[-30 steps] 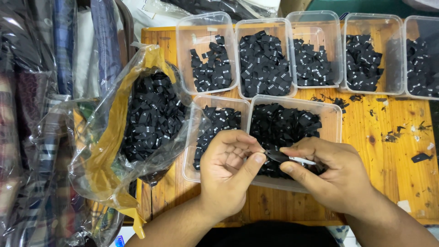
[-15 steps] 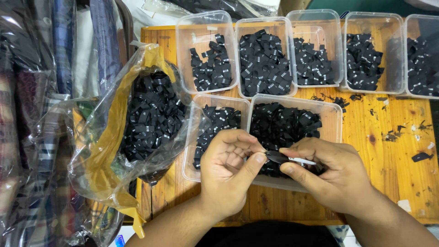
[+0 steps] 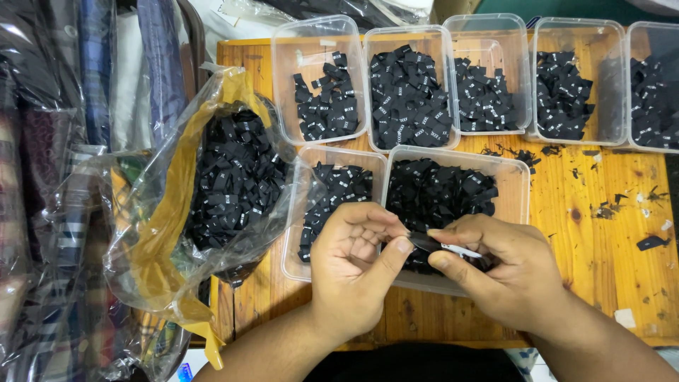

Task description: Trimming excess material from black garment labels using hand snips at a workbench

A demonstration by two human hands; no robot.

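Black labels [image 3: 414,99] in clear tubs [image 3: 495,32], hands [image 3: 353,272] pinching one

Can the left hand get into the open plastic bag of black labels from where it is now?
Probably yes: the left hand lies just right of the plastic bag, whose mouth gapes open with nothing between. It now pinches a black label with the right hand.

We see a worn orange wooden table [image 3: 608,212], scuffed and strewn with dark scraps, bright even light overhead, plastic-wrapped folded cloth [image 3: 64,177] stacked at left, teal surface [image 3: 566,8] beyond the far edge
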